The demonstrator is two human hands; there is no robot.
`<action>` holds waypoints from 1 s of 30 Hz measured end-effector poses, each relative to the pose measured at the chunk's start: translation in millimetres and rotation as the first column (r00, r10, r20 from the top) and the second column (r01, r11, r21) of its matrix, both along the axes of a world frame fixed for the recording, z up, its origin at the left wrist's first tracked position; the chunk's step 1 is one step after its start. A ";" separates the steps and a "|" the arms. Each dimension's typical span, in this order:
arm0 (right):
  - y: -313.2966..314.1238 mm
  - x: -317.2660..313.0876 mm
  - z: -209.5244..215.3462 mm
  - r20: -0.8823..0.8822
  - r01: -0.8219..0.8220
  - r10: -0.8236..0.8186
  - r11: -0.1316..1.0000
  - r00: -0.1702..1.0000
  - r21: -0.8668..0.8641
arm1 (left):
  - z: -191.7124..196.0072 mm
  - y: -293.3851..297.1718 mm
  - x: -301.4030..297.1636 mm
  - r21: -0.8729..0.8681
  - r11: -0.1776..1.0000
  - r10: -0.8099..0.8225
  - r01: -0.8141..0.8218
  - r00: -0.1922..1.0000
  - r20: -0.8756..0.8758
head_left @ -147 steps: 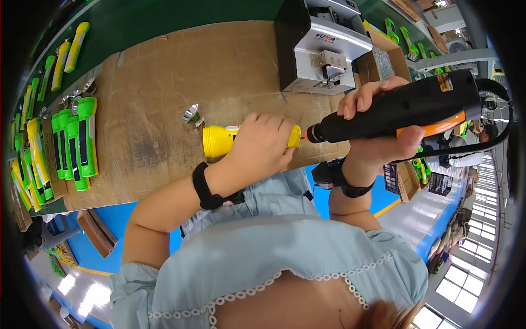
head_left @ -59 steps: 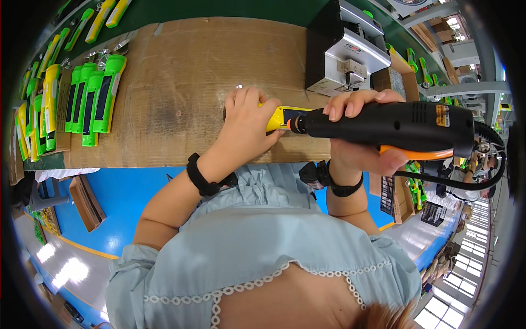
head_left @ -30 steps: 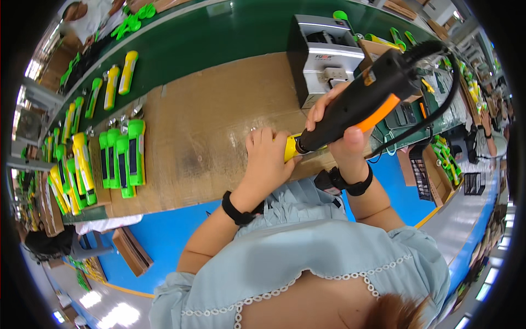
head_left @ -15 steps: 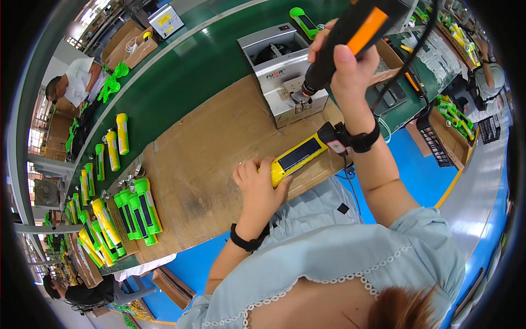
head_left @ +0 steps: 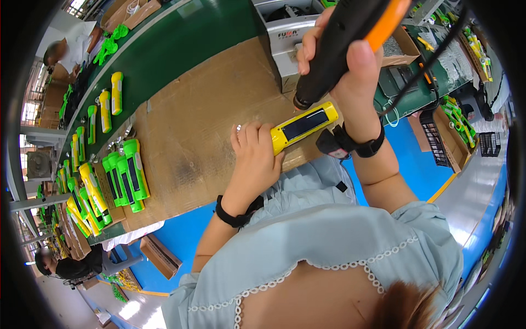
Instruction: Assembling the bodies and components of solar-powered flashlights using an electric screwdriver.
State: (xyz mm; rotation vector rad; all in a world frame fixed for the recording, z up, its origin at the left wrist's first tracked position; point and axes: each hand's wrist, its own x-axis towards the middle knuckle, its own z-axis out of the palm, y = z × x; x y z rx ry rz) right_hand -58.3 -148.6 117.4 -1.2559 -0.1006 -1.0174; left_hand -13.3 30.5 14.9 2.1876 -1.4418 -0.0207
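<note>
On the brown cardboard sheet (head_left: pixel 203 131) that covered the counter (head_left: pixel 181 44), a yellow flashlight (head_left: pixel 304 126) with a dark panel on its upper face lay flat near the front edge, angled up toward the right. The left hand (head_left: pixel 253 160) lay over its left end, fingers curled around the body and pinning it to the cardboard; a black band circled that wrist. The right hand (head_left: pixel 342 60) was raised above the flashlight's right part, closed tight around a black electric screwdriver with an orange stripe (head_left: pixel 350 38). The tool's tip (head_left: pixel 300 103) pointed downward and hung just above the flashlight, close to its upper edge; whether it touched could not be told. A dark cable ran from the tool off to the right. Just behind the hands stood a grey metal machine (head_left: pixel 290 38). Farther left on the cardboard lay a row of green flashlights (head_left: pixel 127 174), with yellow ones (head_left: pixel 93 189) beside them and more along the green belt (head_left: pixel 109 98). Other people sat at the far left, top and bottom.
</note>
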 end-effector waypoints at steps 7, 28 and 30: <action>23.7 5.0 -18.3 -0.047 -0.146 0.143 0.986 0.989 -0.077 | -3.5 3.1 -0.7 -0.001 1.000 0.004 -0.004 1.000 -0.002; 33.0 28.2 -40.3 -0.244 -0.328 0.319 0.945 0.916 0.005 | -8.7 4.2 10.4 -0.085 0.996 -0.021 0.014 0.997 -0.077; 37.9 28.0 -37.6 -0.281 -0.261 0.253 0.965 0.926 0.012 | -8.2 3.1 10.1 -0.086 0.996 0.008 -0.013 0.998 -0.060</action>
